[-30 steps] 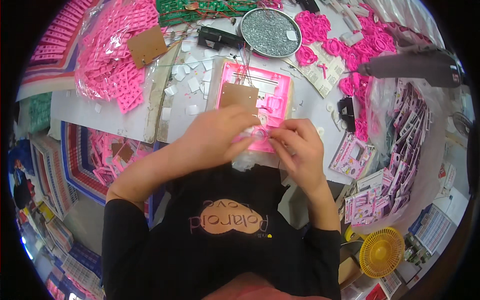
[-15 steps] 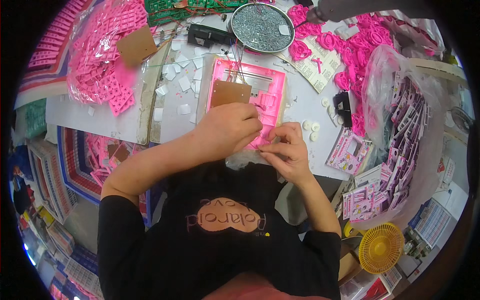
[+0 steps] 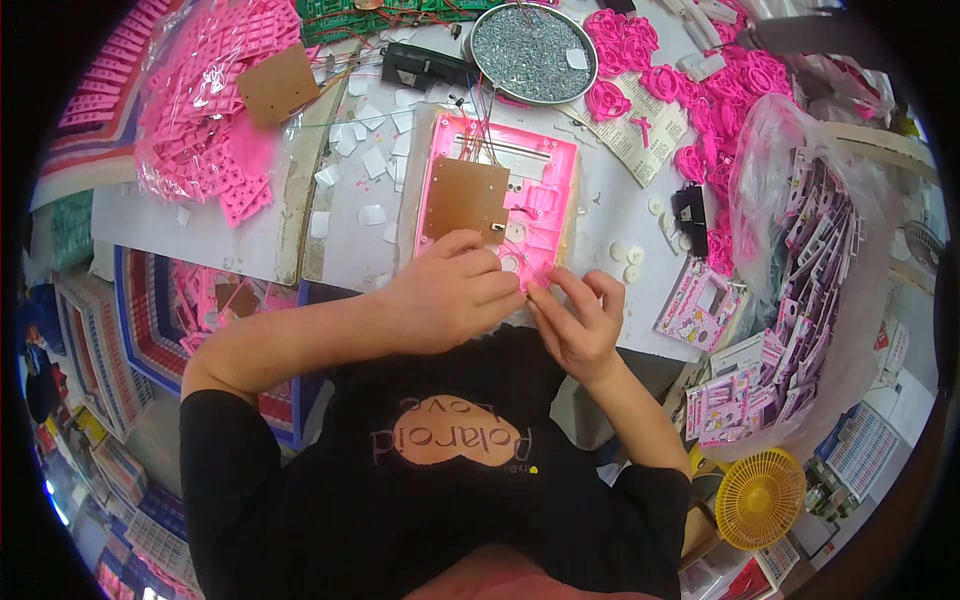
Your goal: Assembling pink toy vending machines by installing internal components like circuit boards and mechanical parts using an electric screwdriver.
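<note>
A pink plastic casing (image 3: 556, 215) lies in front of me, its inner side up. On its left half sits a brown circuit board (image 3: 465, 195), with thin wires (image 3: 484, 125) running off its far end. My left hand (image 3: 455, 295) bends over the casing's near edge, fingers curled and closed. Beside it, my right hand (image 3: 580, 320) pinches with thumb and forefinger at the near right corner. The fingertips of both hands meet there; whatever they grip is too small and covered to make out.
A round dish of screws (image 3: 530, 55) stands beyond the casing, beside a black part (image 3: 425, 68). Pink pieces in a plastic bag (image 3: 225, 90) lie far left, pink rings (image 3: 625, 45) far right. White discs (image 3: 628, 255) and a bag of printed panels (image 3: 800, 290) are rightward.
My left hand has slid toward me, off the circuit board, uncovering its near edge. My right hand has shifted slightly nearer, and its fingertips now meet the left hand's at the casing's corner.
</note>
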`<state>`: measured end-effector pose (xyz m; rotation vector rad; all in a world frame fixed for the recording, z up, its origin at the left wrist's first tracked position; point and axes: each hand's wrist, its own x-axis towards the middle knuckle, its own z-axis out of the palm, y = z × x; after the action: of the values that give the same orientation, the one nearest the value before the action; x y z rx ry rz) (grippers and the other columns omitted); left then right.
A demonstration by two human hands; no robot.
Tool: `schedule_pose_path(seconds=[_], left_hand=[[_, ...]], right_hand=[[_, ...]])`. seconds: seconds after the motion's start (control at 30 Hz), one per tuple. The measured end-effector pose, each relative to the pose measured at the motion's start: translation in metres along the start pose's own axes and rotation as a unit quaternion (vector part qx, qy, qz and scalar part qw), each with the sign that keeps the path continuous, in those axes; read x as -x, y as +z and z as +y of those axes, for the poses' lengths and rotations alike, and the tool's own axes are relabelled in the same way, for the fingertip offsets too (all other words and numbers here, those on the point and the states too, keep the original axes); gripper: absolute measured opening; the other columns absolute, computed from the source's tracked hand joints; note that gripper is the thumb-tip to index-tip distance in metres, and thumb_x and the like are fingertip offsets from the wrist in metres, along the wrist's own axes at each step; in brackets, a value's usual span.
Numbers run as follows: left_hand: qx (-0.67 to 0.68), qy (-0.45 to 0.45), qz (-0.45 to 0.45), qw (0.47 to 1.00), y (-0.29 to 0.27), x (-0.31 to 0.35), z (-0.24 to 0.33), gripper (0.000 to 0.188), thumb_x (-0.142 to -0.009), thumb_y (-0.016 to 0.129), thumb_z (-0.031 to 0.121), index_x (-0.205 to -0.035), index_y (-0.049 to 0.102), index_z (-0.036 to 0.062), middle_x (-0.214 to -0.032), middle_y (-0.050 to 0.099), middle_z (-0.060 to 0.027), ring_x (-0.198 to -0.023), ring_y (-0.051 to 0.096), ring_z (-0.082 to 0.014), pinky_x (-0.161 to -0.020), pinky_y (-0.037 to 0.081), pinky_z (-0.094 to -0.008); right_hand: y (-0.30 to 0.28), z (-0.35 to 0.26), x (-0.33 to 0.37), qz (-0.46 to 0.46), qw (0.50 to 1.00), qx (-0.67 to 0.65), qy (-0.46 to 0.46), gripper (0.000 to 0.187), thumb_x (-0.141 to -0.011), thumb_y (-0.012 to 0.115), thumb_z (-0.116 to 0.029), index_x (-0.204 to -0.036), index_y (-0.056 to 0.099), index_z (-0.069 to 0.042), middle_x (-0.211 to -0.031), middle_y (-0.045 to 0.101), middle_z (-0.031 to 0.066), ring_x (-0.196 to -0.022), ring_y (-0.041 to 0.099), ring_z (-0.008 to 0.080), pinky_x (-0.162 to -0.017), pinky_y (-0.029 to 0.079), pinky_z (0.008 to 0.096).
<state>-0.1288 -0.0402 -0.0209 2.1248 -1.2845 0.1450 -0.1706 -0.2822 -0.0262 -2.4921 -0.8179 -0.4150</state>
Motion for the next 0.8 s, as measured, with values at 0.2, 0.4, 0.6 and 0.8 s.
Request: schedule_pose_path(seconds=[0.2,0.4,0.6,0.8], left_hand=[[-0.087,0.031,-0.047,0.995,-0.001,0.000,0.010,0.035,-0.075,0.067,0.019,-0.106,0.069,0.0041,-0.097,0.061,-0.0016,-0.087,0.059,-0.0181,-0.086,0.045,-0.0393],[-0.096,0.034,-0.009,0.995,0.001,0.003,0.007,0.035,-0.076,0.066,0.019,-0.107,0.069,0.0045,-0.095,0.060,-0.0024,-0.085,0.058,-0.0179,-0.084,0.045,-0.0379],[0.100,-0.039,-0.002,0.994,-0.003,0.006,0.001,0.031,-0.078,0.068,0.009,-0.109,0.068,0.0045,-0.102,0.064,-0.0059,-0.091,0.061,-0.0253,-0.083,0.048,-0.0408],[0.065,-0.214,0.105,0.969,-0.034,-0.010,-0.037,0.018,-0.081,0.067,0.008,-0.098,0.064,0.0033,-0.097,0.061,-0.0129,-0.089,0.062,-0.0340,-0.074,0.052,-0.0431]], right_hand=[[-0.027,-0.019,-0.012,-0.154,0.980,0.117,-0.056,0.038,-0.070,0.074,-0.007,-0.108,0.075,-0.009,-0.129,0.062,0.0076,-0.104,0.051,0.0303,-0.080,0.046,0.0364],[-0.033,0.009,-0.118,-0.212,0.961,-0.129,0.121,0.017,-0.077,0.072,-0.014,-0.092,0.073,-0.004,-0.102,0.070,0.0139,-0.087,0.066,0.0336,-0.072,0.054,0.0437],[0.032,0.032,-0.171,-0.196,0.966,-0.053,0.160,0.022,-0.081,0.073,-0.022,-0.090,0.073,-0.002,-0.072,0.071,0.0157,-0.067,0.070,0.0317,-0.065,0.055,0.0417],[0.044,0.021,-0.171,-0.179,0.971,0.029,0.159,0.024,-0.081,0.071,-0.022,-0.084,0.068,0.002,-0.074,0.070,0.0204,-0.068,0.068,0.0382,-0.065,0.055,0.0431]])
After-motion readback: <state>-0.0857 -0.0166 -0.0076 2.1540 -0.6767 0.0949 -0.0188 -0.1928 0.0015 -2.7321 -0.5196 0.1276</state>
